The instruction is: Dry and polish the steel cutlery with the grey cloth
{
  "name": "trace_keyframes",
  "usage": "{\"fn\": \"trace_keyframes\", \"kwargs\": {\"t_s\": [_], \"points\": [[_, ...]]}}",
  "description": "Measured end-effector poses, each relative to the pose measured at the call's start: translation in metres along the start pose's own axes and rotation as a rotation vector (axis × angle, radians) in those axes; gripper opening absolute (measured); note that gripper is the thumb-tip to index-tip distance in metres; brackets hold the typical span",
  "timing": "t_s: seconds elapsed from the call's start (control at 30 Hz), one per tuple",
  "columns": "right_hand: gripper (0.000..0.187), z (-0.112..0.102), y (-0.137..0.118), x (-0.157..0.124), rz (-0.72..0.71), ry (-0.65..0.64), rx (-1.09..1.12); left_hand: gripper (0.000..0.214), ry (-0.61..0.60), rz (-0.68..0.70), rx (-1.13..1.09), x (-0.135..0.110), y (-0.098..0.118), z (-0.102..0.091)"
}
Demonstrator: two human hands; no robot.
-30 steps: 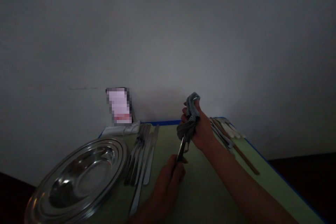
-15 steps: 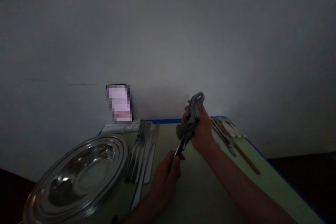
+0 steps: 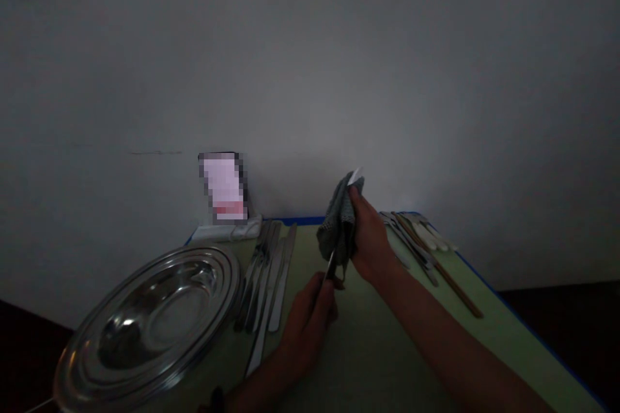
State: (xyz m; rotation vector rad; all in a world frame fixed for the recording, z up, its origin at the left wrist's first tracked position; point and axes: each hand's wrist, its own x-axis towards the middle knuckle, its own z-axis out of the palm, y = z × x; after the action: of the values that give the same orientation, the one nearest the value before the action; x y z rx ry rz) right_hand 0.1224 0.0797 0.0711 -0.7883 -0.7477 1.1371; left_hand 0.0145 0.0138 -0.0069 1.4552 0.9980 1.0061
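Observation:
My left hand (image 3: 310, 317) is closed round the handle of a metal utensil (image 3: 330, 266) that points up and away from me. The utensil's upper end is buried in a grey checked cloth (image 3: 337, 226), so I cannot tell which kind of cutlery it is. My right hand (image 3: 369, 239) is wrapped round that cloth and the hidden end, above the middle of the green table (image 3: 368, 348). Only a pale tip shows above the cloth, by my right fingers.
A large shiny steel plate (image 3: 145, 322) lies at the front left. Several knives (image 3: 265, 274) lie side by side next to it. More cutlery and brown sticks (image 3: 426, 245) lie at the right. A folded white cloth (image 3: 225, 231) and a blurred card (image 3: 223, 187) stand by the wall.
My right hand with the cloth has shifted a little left and turned on the utensil. My left hand has kept its grip on the handle and risen slightly.

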Motion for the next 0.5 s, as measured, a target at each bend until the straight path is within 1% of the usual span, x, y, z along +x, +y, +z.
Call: {"fn": "trace_keyframes", "kwargs": {"t_s": [0.1, 0.2, 0.33, 0.43, 0.5], "points": [[0.031, -0.006, -0.012, 0.005, -0.019, -0.039, 0.08, 0.033, -0.095, 0.026, 0.005, -0.002, 0.001, -0.001], [0.03, -0.008, -0.023, 0.006, -0.018, -0.069, 0.17, 0.034, -0.158, -0.001, 0.033, -0.002, 0.0, 0.0], [0.026, -0.006, -0.027, 0.003, 0.018, -0.082, 0.253, 0.04, -0.167, -0.008, 0.131, -0.003, -0.002, 0.0], [0.028, -0.004, -0.023, 0.0, 0.038, -0.095, 0.241, 0.041, -0.182, -0.009, 0.21, -0.005, -0.002, -0.001], [0.03, -0.003, -0.021, 0.0, 0.031, -0.1, 0.209, 0.042, -0.199, -0.031, 0.218, -0.006, -0.002, -0.002]]}}
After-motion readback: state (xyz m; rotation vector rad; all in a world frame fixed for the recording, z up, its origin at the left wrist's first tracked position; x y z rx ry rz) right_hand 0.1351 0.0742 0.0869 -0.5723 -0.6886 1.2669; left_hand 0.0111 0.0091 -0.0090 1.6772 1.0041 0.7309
